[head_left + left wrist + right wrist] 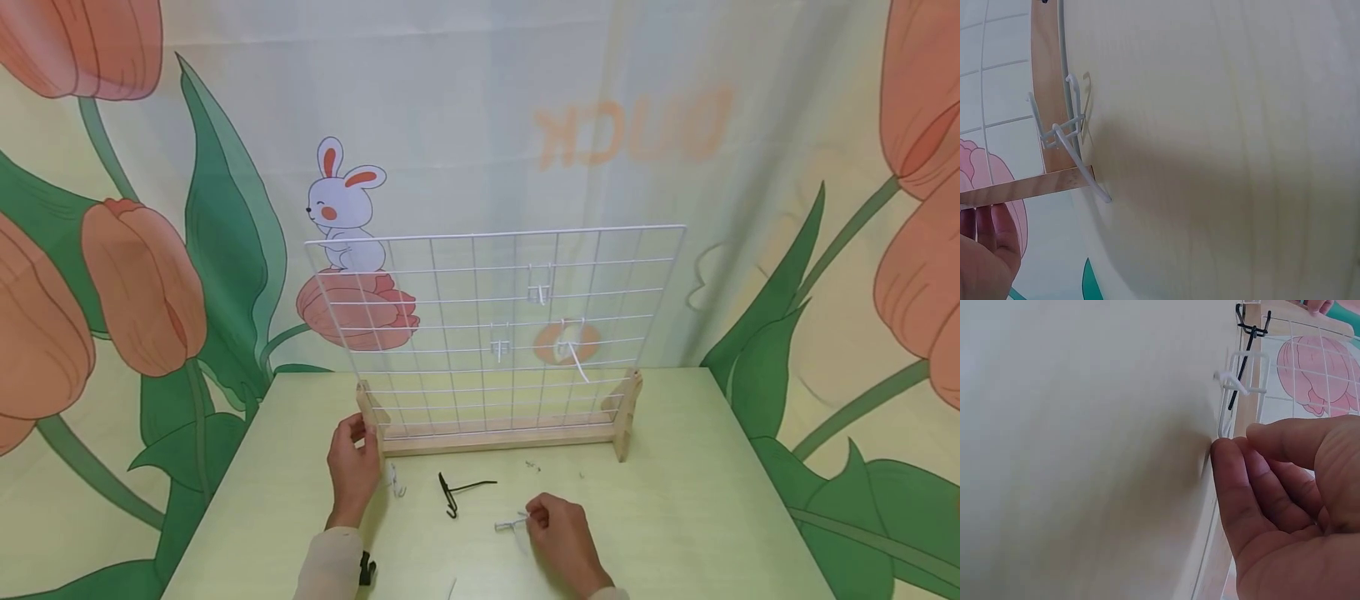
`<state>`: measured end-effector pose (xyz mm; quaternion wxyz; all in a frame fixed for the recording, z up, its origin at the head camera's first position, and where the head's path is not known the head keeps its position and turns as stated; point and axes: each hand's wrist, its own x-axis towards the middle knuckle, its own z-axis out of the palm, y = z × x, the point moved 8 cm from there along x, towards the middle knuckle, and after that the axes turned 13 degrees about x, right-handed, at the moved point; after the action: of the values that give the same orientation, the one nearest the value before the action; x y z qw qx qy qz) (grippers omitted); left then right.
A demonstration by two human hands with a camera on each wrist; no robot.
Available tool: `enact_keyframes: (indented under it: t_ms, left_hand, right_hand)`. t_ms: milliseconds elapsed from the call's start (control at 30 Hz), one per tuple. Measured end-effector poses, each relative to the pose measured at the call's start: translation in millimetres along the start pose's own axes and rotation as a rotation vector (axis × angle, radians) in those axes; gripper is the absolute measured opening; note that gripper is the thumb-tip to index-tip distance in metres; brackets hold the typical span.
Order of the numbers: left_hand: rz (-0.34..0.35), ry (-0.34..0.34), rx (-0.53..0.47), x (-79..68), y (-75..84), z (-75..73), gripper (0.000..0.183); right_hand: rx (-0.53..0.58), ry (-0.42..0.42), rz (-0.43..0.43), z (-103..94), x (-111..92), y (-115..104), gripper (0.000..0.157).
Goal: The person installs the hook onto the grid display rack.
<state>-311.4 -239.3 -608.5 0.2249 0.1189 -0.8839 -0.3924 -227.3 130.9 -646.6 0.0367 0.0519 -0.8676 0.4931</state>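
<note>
The pale surface carries a wire grid in a wooden base; it looks stiff but perhaps easy to tip, so a wooden upright seems the sound place to steady it. The left grip touches that upright; I cannot tell whether it closes round the wood. The right grip pinches a small piece in front of the base. A long black hook lies between the two. The pinched piece, a white hook, is probably light, rigid and smooth, best taken by its wire frame, clear of the prong. The right wrist view shows thumb and fingertips meeting at the frame's end, unclear from the head; only the head view shows three hanging hooks.
</note>
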Motion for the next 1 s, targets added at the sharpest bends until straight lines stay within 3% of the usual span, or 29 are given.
enact_keyframes:
  t_ms: [533, 800, 1000]
  left_hand:
    - [0.003, -0.015, 0.000, 0.1, 4.2, 0.4, 0.030]
    - [-0.004, -0.006, 0.010, 0.5, 0.7, 1.4, 0.030]
    - [-0.016, -0.016, 0.002, -0.2, 1.7, -1.8, 0.031]
  right_hand:
    - [0.009, 0.034, 0.020, -1.5, 19, 5, 0.011]
    - [-0.019, 0.031, 0.050, -1.9, 8, 3, 0.006]
    - [-0.017, -0.026, 0.066, 3.0, -4, 3, 0.004]
